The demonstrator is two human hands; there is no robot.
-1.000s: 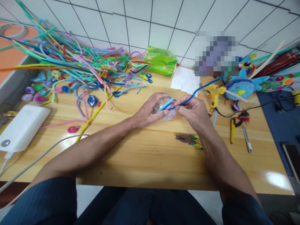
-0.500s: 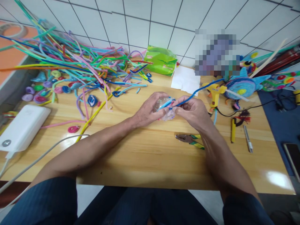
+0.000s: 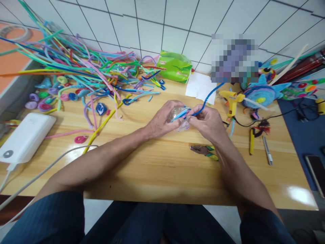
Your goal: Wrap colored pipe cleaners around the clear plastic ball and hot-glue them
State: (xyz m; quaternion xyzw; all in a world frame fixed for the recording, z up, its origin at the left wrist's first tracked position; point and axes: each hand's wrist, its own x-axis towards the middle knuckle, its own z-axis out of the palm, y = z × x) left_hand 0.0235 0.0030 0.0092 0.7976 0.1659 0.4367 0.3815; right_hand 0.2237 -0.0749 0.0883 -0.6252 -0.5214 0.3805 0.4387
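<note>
My left hand (image 3: pixel 162 121) is curled around a small clear plastic ball (image 3: pixel 179 118) with light blue and pink pipe cleaner strands laid across it. My right hand (image 3: pixel 207 120) pinches a dark blue pipe cleaner (image 3: pixel 207 98) against the ball; its free end arcs up and to the right over the table. Both hands hover just above the wooden table (image 3: pixel 162 169), close together at its middle.
A big heap of coloured pipe cleaners (image 3: pixel 83 73) covers the back left. Small coiled discs (image 3: pixel 43 101) lie left. A white power bank (image 3: pixel 24 137) with cable sits far left. Pliers (image 3: pixel 204 151), a yellow glue gun (image 3: pixel 231 100), a green packet (image 3: pixel 174 66) and a phone (image 3: pixel 316 171) lie nearby.
The free end of the dark blue pipe cleaner has swung left and now bends more steeply upward. My hands stay in nearly the same place on the ball.
</note>
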